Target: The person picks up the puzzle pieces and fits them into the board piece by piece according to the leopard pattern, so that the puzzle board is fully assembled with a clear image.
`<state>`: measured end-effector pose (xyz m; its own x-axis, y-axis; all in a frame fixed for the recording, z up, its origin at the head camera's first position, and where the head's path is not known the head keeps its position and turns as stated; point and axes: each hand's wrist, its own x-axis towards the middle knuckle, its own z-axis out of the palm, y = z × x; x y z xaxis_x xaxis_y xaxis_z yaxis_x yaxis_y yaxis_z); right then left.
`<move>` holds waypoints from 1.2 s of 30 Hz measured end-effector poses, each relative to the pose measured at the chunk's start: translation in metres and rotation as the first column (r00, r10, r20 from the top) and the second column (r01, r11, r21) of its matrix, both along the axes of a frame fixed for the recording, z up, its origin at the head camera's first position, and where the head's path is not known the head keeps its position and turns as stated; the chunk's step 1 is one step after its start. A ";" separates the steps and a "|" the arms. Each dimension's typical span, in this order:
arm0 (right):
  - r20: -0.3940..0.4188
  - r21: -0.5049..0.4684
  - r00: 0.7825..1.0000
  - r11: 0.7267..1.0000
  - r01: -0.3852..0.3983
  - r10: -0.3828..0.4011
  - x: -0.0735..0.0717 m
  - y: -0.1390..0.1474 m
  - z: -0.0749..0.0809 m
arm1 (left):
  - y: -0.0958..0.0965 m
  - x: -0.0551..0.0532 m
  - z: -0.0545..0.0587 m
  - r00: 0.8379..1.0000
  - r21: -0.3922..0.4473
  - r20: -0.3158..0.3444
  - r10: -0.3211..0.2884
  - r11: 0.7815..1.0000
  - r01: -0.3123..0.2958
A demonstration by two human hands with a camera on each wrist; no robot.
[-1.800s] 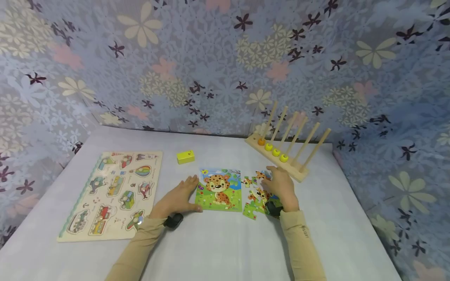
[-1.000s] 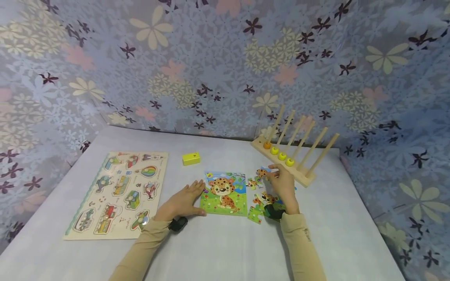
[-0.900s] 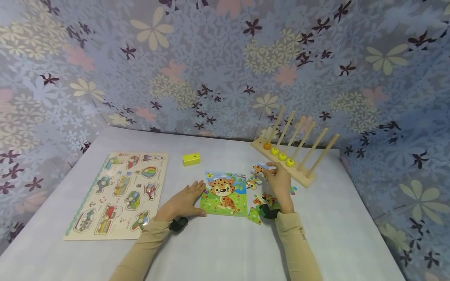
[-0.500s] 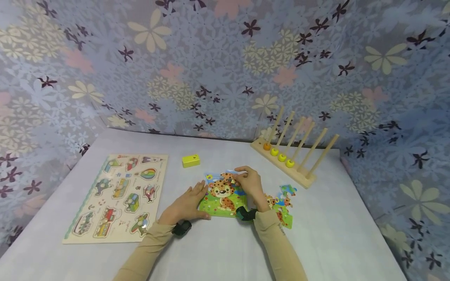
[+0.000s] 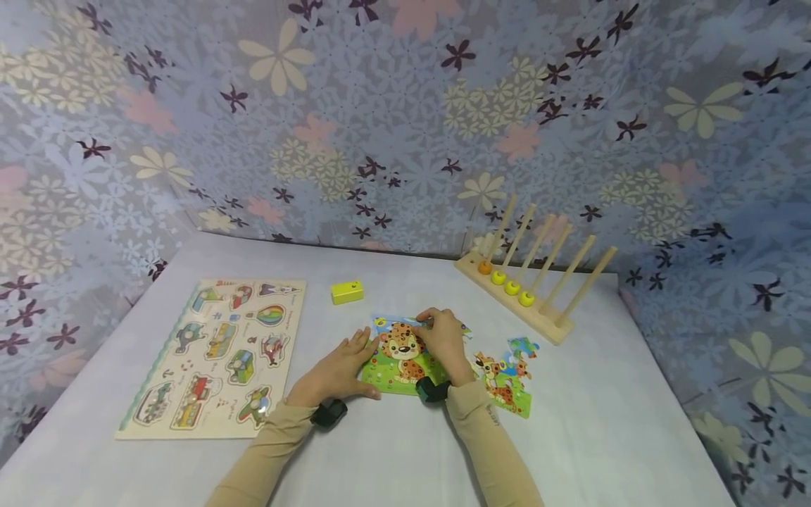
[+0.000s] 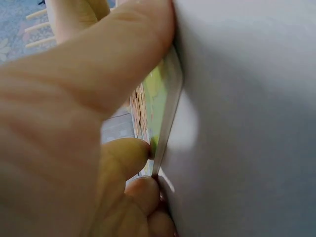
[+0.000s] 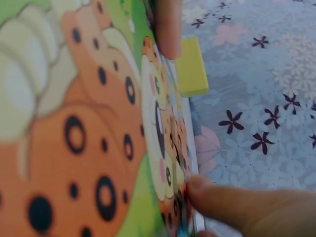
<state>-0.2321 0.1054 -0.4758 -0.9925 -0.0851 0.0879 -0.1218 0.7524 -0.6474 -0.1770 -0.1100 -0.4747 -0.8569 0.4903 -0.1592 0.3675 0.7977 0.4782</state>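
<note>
A square puzzle board (image 5: 394, 377) with a leopard picture lies at the table's middle. My left hand (image 5: 336, 370) rests at its left side with fingers fairly straight. In the left wrist view the thumb (image 6: 118, 47) touches one board edge, and other fingers (image 6: 126, 157) meet another. Over the board's upper right, my right hand (image 5: 445, 343) pinches a spotted puzzle piece (image 5: 406, 329) against the leopard's head. Its outline is partly hidden by the fingers. Joined puzzle pieces (image 5: 505, 394) lie right of the right wrist, and another piece (image 5: 467, 329) shows beside that hand.
At left lies a wooden vehicle peg puzzle (image 5: 218, 366). A yellow block (image 5: 347, 292) stands behind the board. The wooden bead stand (image 5: 538, 320), with upright rods and a few beads, is at back right. Patterned cloth (image 5: 380, 141) hangs behind the table.
My right hand has moved left from the loose pieces to the board, carrying a spotted puzzle piece onto the leopard's head. My left hand has stayed at the board's left side.
</note>
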 end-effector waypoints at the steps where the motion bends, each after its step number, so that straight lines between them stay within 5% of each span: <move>1: -0.009 0.020 1.000 1.000 -0.012 0.012 0.001 0.001 0.000 | 0.001 0.000 -0.001 1.000 -0.001 0.000 -0.004 1.000 0.004; 9: -0.007 0.098 0.993 0.988 -0.120 0.121 0.003 0.002 -0.001 | 0.003 -0.002 -0.001 1.000 0.011 -0.006 -0.027 1.000 0.027; 15: -0.050 0.068 0.996 0.995 -0.074 0.078 0.001 0.004 -0.005 | 0.003 -0.004 0.000 0.999 0.005 0.002 -0.035 0.999 0.035; 22: 0.003 -0.003 0.996 0.996 -0.091 0.091 0.004 0.011 -0.005 | 0.005 -0.001 0.001 0.999 0.022 0.015 -0.028 0.999 0.028; 28: 0.028 0.056 0.988 0.986 -0.154 0.153 0.011 0.006 -0.003 | -0.002 0.004 -0.004 1.000 0.022 -0.002 -0.027 0.999 0.027; 36: 0.053 0.041 0.991 0.991 -0.127 0.124 0.005 0.003 0.004 | -0.006 0.000 0.000 0.998 0.044 -0.040 -0.050 0.998 0.052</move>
